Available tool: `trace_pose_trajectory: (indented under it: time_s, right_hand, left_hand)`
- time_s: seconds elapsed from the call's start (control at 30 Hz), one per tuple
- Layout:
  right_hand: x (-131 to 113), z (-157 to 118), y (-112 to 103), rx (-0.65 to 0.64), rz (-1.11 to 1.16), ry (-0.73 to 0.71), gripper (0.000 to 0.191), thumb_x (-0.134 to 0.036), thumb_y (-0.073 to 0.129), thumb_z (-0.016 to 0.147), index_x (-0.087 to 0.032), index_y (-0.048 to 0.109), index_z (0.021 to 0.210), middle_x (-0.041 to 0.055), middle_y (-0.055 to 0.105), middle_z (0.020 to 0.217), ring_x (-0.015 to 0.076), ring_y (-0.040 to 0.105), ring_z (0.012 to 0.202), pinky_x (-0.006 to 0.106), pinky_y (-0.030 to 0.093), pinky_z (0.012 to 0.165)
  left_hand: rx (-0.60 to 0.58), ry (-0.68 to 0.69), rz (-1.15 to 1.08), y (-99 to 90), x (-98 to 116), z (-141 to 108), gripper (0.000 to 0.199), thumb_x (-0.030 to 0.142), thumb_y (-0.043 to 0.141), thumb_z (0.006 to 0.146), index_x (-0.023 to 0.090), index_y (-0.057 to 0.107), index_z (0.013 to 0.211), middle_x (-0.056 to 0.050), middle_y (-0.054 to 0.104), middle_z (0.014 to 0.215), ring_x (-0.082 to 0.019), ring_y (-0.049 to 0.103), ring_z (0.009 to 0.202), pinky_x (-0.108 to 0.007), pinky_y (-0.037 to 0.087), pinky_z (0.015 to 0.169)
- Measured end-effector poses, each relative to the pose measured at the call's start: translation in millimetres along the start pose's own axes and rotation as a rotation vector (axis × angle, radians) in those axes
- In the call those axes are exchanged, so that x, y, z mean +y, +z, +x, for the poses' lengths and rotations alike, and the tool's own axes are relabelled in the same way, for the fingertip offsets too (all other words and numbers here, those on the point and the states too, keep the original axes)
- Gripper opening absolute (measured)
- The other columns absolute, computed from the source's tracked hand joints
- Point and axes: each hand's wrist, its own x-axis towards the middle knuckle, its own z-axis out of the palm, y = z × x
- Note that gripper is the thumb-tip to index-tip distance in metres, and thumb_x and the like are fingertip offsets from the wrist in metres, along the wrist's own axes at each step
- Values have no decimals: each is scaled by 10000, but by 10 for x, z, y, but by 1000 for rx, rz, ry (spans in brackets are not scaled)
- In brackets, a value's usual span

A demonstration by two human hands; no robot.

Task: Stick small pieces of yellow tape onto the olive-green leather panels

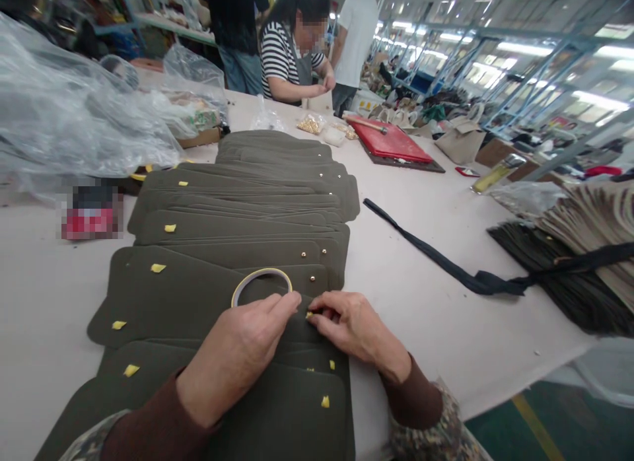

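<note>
My left hand (247, 345) is closed on a roll of yellow tape (262, 272), whose ring stands up behind the fingers. To its right, my right hand (354, 325) pinches a small piece of yellow tape (310, 314) at the right end of a dark olive panel (163, 299). Overlapping olive panels (238, 216) with rounded corners run away from me across the table. Yellow tape bits (131, 370) dot several of the nearer ones. Small gold studs (312, 278) show at the right ends of panels farther off.
Crumpled clear plastic (89, 111) covers the table's left side. A black strap (430, 249) crosses the right side toward stacked dark and beige pieces (559, 276). Farther back lie a red board (391, 141) and bags of gold studs (311, 123). A person in stripes (287, 58) works opposite.
</note>
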Motion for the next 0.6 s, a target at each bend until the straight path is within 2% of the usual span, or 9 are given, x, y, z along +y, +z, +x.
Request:
trace_pose_trajectory:
  time_s: [0.1,0.2,0.3,0.4,0.6]
  right_hand:
    - [-70,-30,-38,163,226,52,156,-185,594,856,-178,684,983,3,675,730,129,609,615,229,483,582]
    - [-181,-28,-26,235,315,-77,163,-178,592,863,-179,681,1000,39,696,858,146,641,723,256,519,668]
    - [-269,-10,14,258,276,-260,190,-144,578,874,-177,661,1042,63,685,926,155,640,817,274,523,747]
    - [-286,9,59,268,196,-338,168,-114,528,892,-173,651,989,75,679,922,159,633,851,282,521,770]
    - [-228,8,132,313,36,-403,125,-120,509,866,-187,614,852,32,655,755,142,607,682,250,496,647]
  left_hand:
    - [129,62,-35,6,-36,-3,229,234,409,976,182,495,1182,-35,716,970,-136,695,781,-223,530,681]
    - [126,38,-23,-9,-14,15,332,268,395,986,161,411,1300,-51,729,1009,-135,708,782,-211,533,660]
    - [129,16,0,-11,27,32,330,291,370,993,157,394,1294,-50,738,947,-145,709,705,-220,520,577]
    - [128,16,14,4,52,25,298,309,357,996,164,411,1251,-45,738,906,-150,701,647,-229,498,522]
    - [82,16,-10,21,54,-30,266,289,367,992,174,418,1227,-38,723,901,-149,687,652,-239,477,528]
